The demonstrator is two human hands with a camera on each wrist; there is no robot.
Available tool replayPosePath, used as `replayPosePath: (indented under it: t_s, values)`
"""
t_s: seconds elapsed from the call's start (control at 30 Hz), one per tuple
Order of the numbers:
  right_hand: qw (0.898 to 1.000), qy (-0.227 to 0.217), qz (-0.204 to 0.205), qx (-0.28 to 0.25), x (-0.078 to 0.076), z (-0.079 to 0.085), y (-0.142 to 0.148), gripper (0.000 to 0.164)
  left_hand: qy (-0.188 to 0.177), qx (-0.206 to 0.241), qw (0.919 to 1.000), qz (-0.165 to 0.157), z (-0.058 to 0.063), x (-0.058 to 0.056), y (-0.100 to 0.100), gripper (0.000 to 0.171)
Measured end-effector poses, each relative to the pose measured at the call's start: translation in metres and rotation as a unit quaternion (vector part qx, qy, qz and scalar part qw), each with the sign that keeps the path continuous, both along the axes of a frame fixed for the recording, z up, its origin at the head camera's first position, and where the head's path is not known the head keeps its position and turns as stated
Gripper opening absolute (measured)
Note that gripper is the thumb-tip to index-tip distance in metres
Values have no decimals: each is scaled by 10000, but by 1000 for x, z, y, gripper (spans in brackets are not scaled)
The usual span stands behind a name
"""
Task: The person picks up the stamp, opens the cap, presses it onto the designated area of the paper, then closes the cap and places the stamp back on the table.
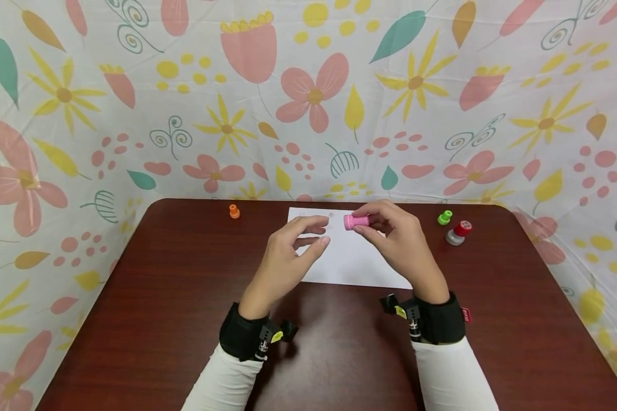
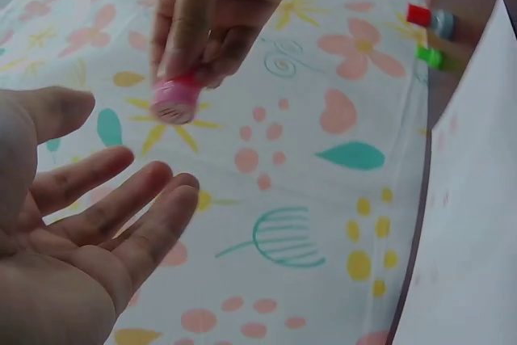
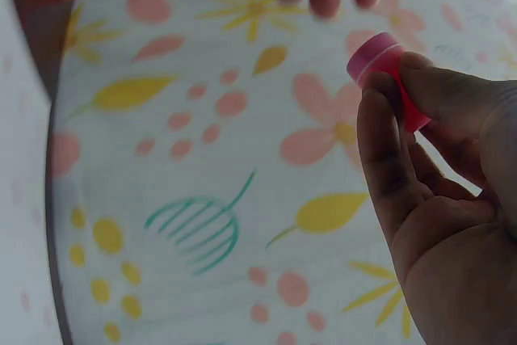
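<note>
My right hand (image 1: 403, 240) pinches a small pink stamp (image 1: 356, 222) between thumb and fingers, holding it sideways over the paper. Its round printing face, with dark lines on it, points towards my left hand in the left wrist view. My left hand (image 1: 288, 251) is held in the air on the other side, fingers loosely bent and nothing in them. A gap separates its fingertips from the pink stamp. Below both hands lies a white sheet of paper (image 1: 347, 262) with faint pink marks near its top edge.
On the dark wooden table (image 1: 175, 319), an orange stamp (image 1: 234, 212) stands at the back left. A green stamp (image 1: 444, 217) lies to the right of the paper, beside a red-and-grey stamp (image 1: 459, 233). Behind the table hangs a flower-print cloth (image 1: 308, 154).
</note>
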State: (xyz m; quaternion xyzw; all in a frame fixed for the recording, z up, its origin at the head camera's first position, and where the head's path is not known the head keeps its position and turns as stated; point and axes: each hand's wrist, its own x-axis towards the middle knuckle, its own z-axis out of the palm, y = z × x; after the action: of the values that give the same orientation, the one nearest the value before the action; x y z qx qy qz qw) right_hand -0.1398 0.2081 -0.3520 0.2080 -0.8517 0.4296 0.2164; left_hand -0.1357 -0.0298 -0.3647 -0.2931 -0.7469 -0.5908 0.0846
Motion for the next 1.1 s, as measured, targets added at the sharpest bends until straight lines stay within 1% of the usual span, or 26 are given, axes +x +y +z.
replayPosePath:
  t_s: [0.17, 0.33, 0.43, 0.53, 0.63, 0.9, 1.1]
  values:
    - [9985, 17, 322, -446, 9, 6, -13, 30, -302, 739, 9968, -73, 3, 3, 6, 33]
    - [9954, -30, 598, -742, 13, 8, -23, 29, -475, 1191, 9917, -119, 2, 4, 9, 33]
    - [9933, 2, 761, -869, 14, 8, -27, 29, -515, 1330, 9896, -190, 2, 5, 10, 33]
    - [9922, 55, 874, -886, 15, 6, -30, 28, -558, 1436, 9877, -254, 2, 6, 10, 33]
    - [9918, 133, 912, -881, 15, 4, -33, 28, -602, 1528, 9860, -283, 2, 6, 10, 33]
    - [9895, 257, 1030, -979, 15, 3, -39, 26, -552, 1701, 9838, -122, 3, 4, 8, 28]
    - [9889, 261, 1117, -945, 14, 4, -40, 25, -548, 1748, 9830, -111, 3, 3, 6, 25]
